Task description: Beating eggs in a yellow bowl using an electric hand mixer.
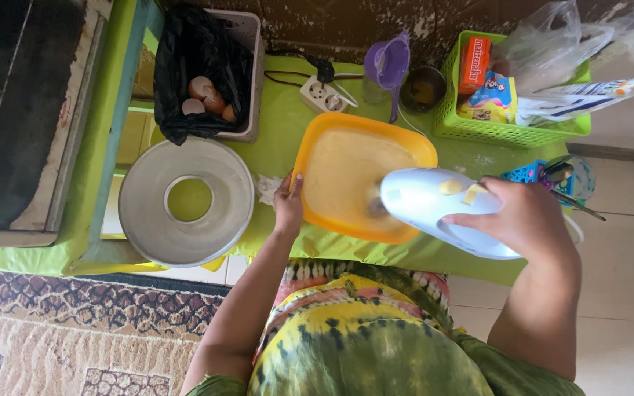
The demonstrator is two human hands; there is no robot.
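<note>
A green-covered counter point(288, 125) stands by tiled floor and a patterned rug. The right hand point(526, 213) is clenched round the handle of a white electric mixer point(434, 205), beaters down in pale batter; it looks fairly hefty and best held by that handle. The left hand point(288, 205) grips the rim of the orange bowl point(317, 139), light, smooth plastic likely to slide. The blurred beaters are hard to make out.

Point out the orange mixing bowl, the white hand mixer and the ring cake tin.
Orange plastic mixing bowl point(315, 150), head view, left rim.
White electric hand mixer point(416, 198), head view, body top.
Round silver ring cake tin point(144, 213), head view, left wall.
</note>
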